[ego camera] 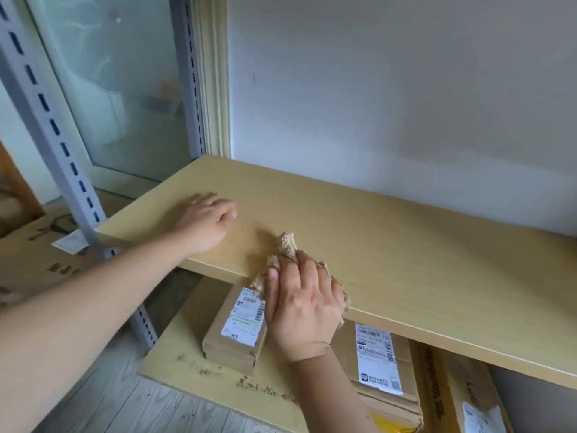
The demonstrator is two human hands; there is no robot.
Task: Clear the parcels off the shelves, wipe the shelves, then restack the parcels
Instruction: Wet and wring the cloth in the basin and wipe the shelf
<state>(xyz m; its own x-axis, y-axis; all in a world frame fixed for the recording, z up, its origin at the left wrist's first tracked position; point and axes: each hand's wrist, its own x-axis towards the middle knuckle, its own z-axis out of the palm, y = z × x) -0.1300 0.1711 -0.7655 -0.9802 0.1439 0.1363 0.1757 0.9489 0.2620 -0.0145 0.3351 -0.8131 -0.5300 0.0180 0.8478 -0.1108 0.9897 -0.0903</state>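
From the head view, you are in the wiping step. Your right hand (301, 303) lies flat on a tan cloth (288, 245) at the front edge of the upper shelf (406, 251), fingers nearly straight and pressing the cloth down, with part of the cloth bunched up beyond your fingertips and a corner hanging over the edge. Your left hand (207, 221) rests on the same shelf nearer its left front corner, fingers loosely curled and holding nothing; it looks like a brace while you wipe.

The upper shelf carries no parcels in what shows here, so clearing this board appears done. I judge the next move to be a sweep of the cloth along the board toward its right end and back edge, with steady downward pressure and the loose corner gathered under your palm so it does not drag.

Count of what shows: two hands, one cloth, two shelves. The lower shelf (175, 354) carries three parcels: a small parcel (234, 332) near its left front corner, directly below the cloth; a larger parcel (384, 370) to its right, partly behind your right forearm; and a third parcel (468, 398) at the right, cut off by the frame. Crumbs (249, 382) lie along the lower shelf's front edge, so that board is not yet cleared or wiped. A large cardboard box (34, 260) sits off to the left, beyond the shelf's slotted metal upright (50, 126).
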